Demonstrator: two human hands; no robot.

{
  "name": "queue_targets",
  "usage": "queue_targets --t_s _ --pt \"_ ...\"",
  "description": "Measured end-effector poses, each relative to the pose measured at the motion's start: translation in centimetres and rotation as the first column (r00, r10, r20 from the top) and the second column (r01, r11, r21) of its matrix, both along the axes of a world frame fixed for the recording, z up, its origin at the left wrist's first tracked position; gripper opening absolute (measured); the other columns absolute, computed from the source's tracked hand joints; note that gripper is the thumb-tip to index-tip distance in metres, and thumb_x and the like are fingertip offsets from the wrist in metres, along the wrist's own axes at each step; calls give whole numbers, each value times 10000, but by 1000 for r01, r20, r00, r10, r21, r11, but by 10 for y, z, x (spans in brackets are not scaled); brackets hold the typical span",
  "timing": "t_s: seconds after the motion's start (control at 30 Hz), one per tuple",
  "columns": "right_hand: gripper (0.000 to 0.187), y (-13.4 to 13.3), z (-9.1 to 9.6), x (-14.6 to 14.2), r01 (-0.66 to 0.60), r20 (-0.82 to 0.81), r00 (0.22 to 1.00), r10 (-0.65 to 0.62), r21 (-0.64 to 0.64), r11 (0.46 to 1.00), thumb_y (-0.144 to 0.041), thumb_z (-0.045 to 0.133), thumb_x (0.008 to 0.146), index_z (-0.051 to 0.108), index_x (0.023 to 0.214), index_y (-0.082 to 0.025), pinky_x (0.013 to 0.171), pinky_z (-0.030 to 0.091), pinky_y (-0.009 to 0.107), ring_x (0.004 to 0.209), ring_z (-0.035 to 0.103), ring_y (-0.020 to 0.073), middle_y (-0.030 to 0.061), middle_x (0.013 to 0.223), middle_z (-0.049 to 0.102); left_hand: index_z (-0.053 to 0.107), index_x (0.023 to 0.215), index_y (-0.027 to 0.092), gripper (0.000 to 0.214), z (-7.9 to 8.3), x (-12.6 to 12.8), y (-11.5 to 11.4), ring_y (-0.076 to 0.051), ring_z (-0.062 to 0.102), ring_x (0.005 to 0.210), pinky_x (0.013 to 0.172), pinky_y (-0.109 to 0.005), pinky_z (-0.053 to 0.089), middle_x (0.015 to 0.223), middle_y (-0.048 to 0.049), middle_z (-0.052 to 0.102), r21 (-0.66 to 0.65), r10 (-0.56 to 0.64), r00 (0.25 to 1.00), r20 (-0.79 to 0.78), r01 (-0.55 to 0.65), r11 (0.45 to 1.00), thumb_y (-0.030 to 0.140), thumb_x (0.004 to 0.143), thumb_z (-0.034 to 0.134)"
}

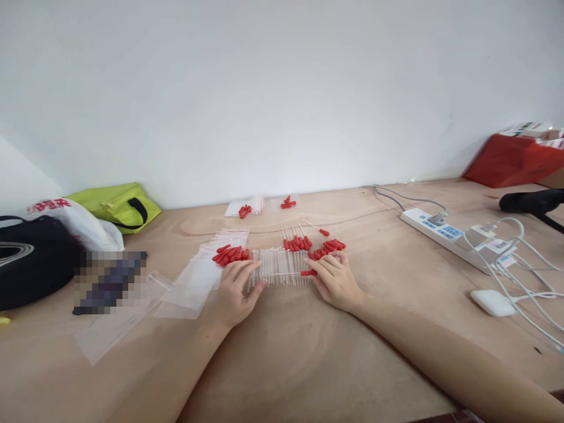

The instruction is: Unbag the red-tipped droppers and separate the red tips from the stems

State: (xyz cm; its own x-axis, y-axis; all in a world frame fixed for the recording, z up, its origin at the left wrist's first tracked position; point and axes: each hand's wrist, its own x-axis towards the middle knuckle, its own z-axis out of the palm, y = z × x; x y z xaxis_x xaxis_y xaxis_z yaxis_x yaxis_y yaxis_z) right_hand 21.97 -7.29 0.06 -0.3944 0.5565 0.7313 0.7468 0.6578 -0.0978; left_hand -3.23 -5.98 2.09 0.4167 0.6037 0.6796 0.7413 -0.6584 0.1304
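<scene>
A row of several thin clear tubes (279,267) lies on the wooden table (286,352) in front of me. My left hand (235,291) rests flat at the row's left end, fingers stretched out and touching the tubes. My right hand (335,281) lies at the row's right end, fingers extended, with one red cap (308,272) at its fingertips. Heaps of red rubber caps lie just beyond: one (231,254) by my left hand, one (297,242) behind the tubes, one (328,247) by my right hand.
Clear plastic bags (194,282) lie left of the tubes. Far left are a black bag (30,258), a white plastic bag (79,223) and a green pouch (117,205). A power strip (440,232) with cables, a white charger (491,302) and a red bag (511,161) are at the right.
</scene>
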Motion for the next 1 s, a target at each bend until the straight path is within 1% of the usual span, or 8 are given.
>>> queue_targets --t_s 0.13,0.27,0.43,0.7,0.8,0.87,0.93,1.0 --pt "172 -1 -1 -10 -61 20 998 60 41 997 -200 474 831 591 955 -218 816 277 369 736 510 138 9 766 631 624 923 240 157 -2 21 -6 -190 553 833 773 -356 386 855 -30 658 119 -48 988 -147 66 991 284 795 544" --pt "153 -5 1 -16 -77 17 997 77 36 996 -234 486 826 614 909 -230 819 272 372 713 499 130 0 723 625 642 828 253 125 -1 31 -9 -144 556 713 771 -351 351 716 13 662 144 -79 976 -204 110 983 226 813 521" --pt "143 -7 1 -14 -84 16 996 83 8 996 -236 483 818 626 814 -235 854 248 397 711 496 134 -11 661 609 617 719 225 152 3 31 -14 -123 537 614 751 -355 326 609 40 640 159 -87 976 -201 120 980 171 812 509" --pt "135 -7 2 -14 -139 33 990 140 -10 990 -234 476 794 608 772 -217 871 242 418 711 485 141 -13 642 590 597 707 220 153 1 34 -16 -130 538 620 758 -365 319 592 48 633 148 -113 974 -195 143 979 173 816 502" --pt "133 -8 3 -8 -145 22 989 145 -10 989 -225 470 780 594 734 -208 876 247 417 706 488 140 -13 639 589 602 700 219 170 0 25 -13 -135 545 638 751 -362 333 610 37 638 133 -108 977 -182 133 982 179 820 488" --pt "133 -8 4 0 -98 -2 995 98 -27 995 -217 468 770 583 705 -205 871 253 414 701 493 143 -13 632 591 605 698 212 176 -1 12 -9 -140 548 650 733 -352 348 627 21 638 134 -56 988 -146 76 988 177 821 484" --pt "135 -8 5 9 -37 -33 999 35 -58 998 -217 469 780 586 714 -212 864 256 403 707 506 143 -11 650 607 610 722 202 143 -5 -5 -4 -141 545 657 716 -334 365 621 11 619 152 28 994 -101 -13 988 176 815 505" --pt "134 -7 5 16 0 -60 998 -5 -85 996 -230 474 805 603 771 -226 862 254 390 730 524 139 -7 716 634 615 795 188 106 -8 -17 -1 -135 536 660 679 -297 395 653 -5 601 140 37 998 -54 -29 990 172 816 512"
